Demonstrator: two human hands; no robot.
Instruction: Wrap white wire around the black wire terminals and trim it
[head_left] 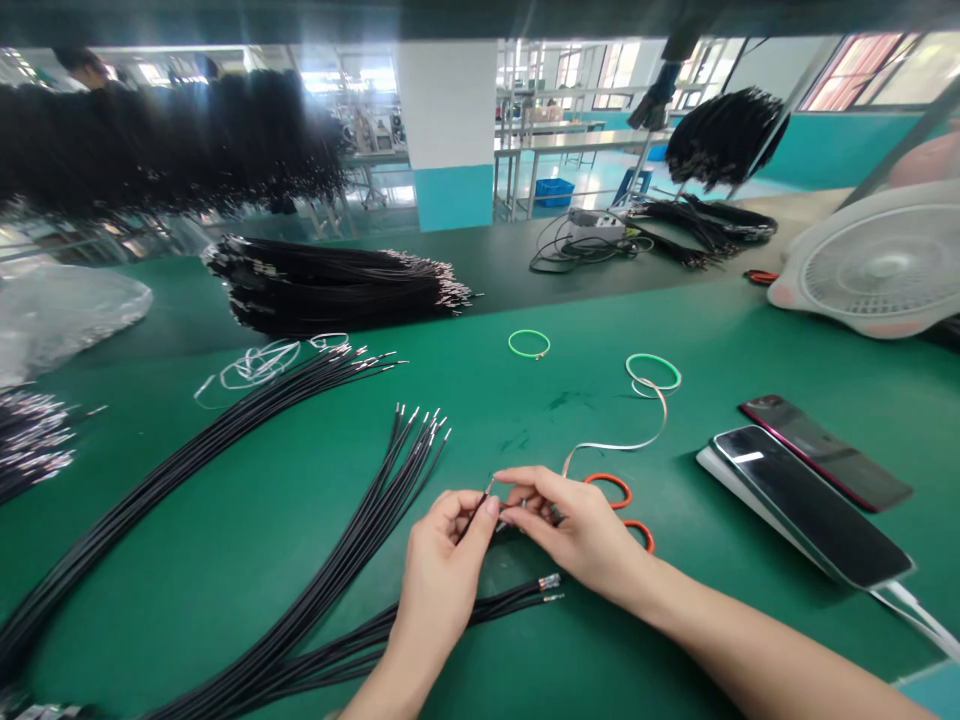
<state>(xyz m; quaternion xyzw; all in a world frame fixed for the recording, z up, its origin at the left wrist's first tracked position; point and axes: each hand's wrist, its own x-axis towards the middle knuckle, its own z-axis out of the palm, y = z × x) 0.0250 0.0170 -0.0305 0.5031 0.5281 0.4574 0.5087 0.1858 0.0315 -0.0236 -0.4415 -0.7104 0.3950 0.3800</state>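
Pinched between thumb and forefinger of the left hand [442,560], tight on it: a thin black wire [472,513], long axis slanting from lower left to upper right, bright metal tip aimed up and right toward the right hand [570,530]. Right thumb and fingertips drawn together just beside that tip, over a small glinting metal bit; whether they grip the wire, impossible to tell.

Directly below both hands, a bunch of black wires [480,605] lying nearly level, crimped metal ends pointing right. Just left of the hands, a long fan of black wires [375,530], smooth glossy insulation, silver tips splayed toward the upper right. On the green work mat [480,400], thin orange rubber rings [609,490] right beside the right hand, and a green rubber ring [529,344] farther up. Curving between them, a flat white cable [637,435]. At right, two smartphones [810,505] lying flat. Upper right, a white desk fan [877,260] with a round ribbed grille. Upper left, a dense black hanging bundle of wires [165,140].
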